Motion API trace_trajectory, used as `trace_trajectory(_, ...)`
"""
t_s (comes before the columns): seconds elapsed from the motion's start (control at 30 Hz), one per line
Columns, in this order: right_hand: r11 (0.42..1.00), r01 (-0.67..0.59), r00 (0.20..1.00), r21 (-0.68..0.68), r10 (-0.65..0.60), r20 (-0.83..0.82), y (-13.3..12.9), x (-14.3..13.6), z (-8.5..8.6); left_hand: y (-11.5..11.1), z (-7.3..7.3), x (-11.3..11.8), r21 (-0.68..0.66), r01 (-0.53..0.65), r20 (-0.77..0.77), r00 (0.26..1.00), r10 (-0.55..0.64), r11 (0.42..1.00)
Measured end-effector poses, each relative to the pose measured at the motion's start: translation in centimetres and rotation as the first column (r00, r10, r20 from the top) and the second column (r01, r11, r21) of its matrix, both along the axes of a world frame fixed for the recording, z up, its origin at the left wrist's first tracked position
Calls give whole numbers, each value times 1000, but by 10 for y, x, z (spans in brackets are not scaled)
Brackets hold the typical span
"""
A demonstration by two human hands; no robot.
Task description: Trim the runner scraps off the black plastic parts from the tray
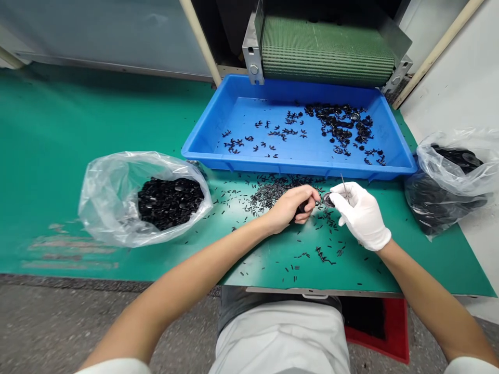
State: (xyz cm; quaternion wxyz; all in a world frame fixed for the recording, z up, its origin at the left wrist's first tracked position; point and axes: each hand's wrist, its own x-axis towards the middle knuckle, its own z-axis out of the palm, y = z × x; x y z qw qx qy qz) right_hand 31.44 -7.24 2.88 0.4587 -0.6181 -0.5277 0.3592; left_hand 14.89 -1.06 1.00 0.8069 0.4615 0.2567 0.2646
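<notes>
My left hand [290,208], bare, is curled closed around some dark pieces [301,206], mostly hidden by the fingers. In a white glove, my right hand [362,218] pinches a thin pointed metal tool [343,182] that sticks up past the fingers. Between the two hands is a small round black part [328,200] with a shiny rim, at the right fingertips and close to the left ones. Below and behind the hands, a pile of short black sticks [271,192] is spread over the green table [148,265].
A blue tray [202,143] holding black parts stands behind the hands, under a green conveyor belt [327,49]. On the left is an open clear bag [105,197] of black round pieces; another filled bag [436,200] sits at right. A red bin [401,332] is below the table edge.
</notes>
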Motion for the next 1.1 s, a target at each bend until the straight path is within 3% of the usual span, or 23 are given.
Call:
trace_trajectory(0.1, 997, -71, 997, -13, 71, -20, -2, -2, -1, -7, -1, 2, 74, 92, -96, 992, -85, 993)
trace_trajectory(0.2, 989, -145, 989, -40, 146, 10, -5, -1, 1, -16, -1, 2, 176, 106, -126, 988, -85, 979)
trace_trajectory(0.33, 967, -251, 924, 33, 229, 307, -5, 2, 4, -25, -4, 1, 321, 108, -152, 986, -61, 941)
trace_trajectory(0.4, 950, -284, 867, 126, 199, 456, -5, -1, 4, -28, -4, 2, 375, 76, -187, 982, -5, 924)
trace_trajectory(0.47, 953, -248, 857, 173, 132, 498, -7, -6, 3, -33, -3, 5, 420, 27, -215, 974, 70, 907)
trace_trajectory(0.53, 975, -187, 896, 122, 118, 428, -9, -11, 1, -38, -1, 7, 460, -12, -232, 964, 134, 888)
trace_trajectory(0.6, 990, -143, 957, 7, 137, 257, -10, -13, 0, -42, 2, 9, 485, -32, -238, 957, 167, 874)
trace_trajectory(0.67, 984, -141, 986, -112, 150, 74, -8, -10, 0, -43, 5, 8, 464, -60, -219, 959, 180, 884)
trace_trajectory(0.73, 970, -156, 986, -184, 164, 28, -2, -4, 0, -38, 10, 5, 394, -112, -184, 963, 198, 912)
trace_trajectory(0.8, 959, -192, 959, -207, 228, 168, 5, 6, 0, -25, 21, -1, 295, -201, -115, 963, 243, 934)
trace_trajectory(0.93, 959, -218, 786, -183, 283, 550, 15, 19, 2, 26, 58, -7, 124, -357, 48, 934, 353, 926)
trace_trajectory(1.03, 965, -185, 752, -186, 261, 605, 16, 21, 7, 81, 80, 7, 130, -366, 62, 931, 361, 922)
trace_trajectory(1.1, 961, -195, 748, -198, 276, 603, 16, 21, 10, 120, 81, 28, 204, -317, -15, 945, 326, 926)
